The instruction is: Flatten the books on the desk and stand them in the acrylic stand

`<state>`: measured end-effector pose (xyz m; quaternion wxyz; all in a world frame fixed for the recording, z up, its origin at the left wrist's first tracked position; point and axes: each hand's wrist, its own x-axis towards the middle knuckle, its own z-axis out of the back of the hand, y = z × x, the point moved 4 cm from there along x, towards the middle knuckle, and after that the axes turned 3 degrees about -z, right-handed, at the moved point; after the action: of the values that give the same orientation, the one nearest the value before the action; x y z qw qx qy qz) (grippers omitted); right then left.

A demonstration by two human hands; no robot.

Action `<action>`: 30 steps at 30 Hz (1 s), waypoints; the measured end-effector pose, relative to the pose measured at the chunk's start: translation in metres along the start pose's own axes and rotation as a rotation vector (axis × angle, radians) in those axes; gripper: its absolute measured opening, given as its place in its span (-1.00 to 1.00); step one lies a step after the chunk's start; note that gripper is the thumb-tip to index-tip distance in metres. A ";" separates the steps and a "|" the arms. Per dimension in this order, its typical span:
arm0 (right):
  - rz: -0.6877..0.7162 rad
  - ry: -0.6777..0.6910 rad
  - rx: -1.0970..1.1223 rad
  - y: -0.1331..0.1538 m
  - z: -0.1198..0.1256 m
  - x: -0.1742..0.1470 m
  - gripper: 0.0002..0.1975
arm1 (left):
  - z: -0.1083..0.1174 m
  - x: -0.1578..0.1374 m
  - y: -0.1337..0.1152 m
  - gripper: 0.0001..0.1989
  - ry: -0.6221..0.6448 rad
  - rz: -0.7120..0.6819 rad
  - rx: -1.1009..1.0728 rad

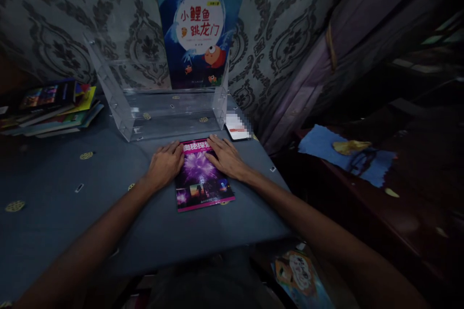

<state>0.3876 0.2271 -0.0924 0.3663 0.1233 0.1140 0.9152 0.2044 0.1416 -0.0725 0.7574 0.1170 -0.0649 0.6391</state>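
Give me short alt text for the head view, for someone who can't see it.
The left hand and right hand rest at the upper corners of a purple book lying flat on a blue-grey table. Behind it, a blue book stands upright in a clear stand; a pile of books lies at the picture's left.

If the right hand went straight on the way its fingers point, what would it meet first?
Probably the front of the clear stand, just beyond the right hand; the gap's depth is hard to judge.
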 end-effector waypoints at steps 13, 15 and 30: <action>0.025 0.099 -0.055 0.014 0.003 -0.047 -0.18 | 0.008 0.000 -0.003 -0.62 0.061 0.070 -0.077; 0.035 0.103 -0.058 0.017 0.002 -0.059 -0.14 | 0.009 -0.001 -0.004 -0.62 0.056 0.073 -0.085; 0.048 0.105 -0.049 0.031 0.006 -0.089 -0.13 | -0.011 -0.012 -0.003 -0.40 0.097 0.090 -0.164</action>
<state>0.4318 0.1439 -0.0904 0.3408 0.0687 0.1077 0.9314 0.2049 0.1326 -0.0866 0.7373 0.0207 -0.0853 0.6698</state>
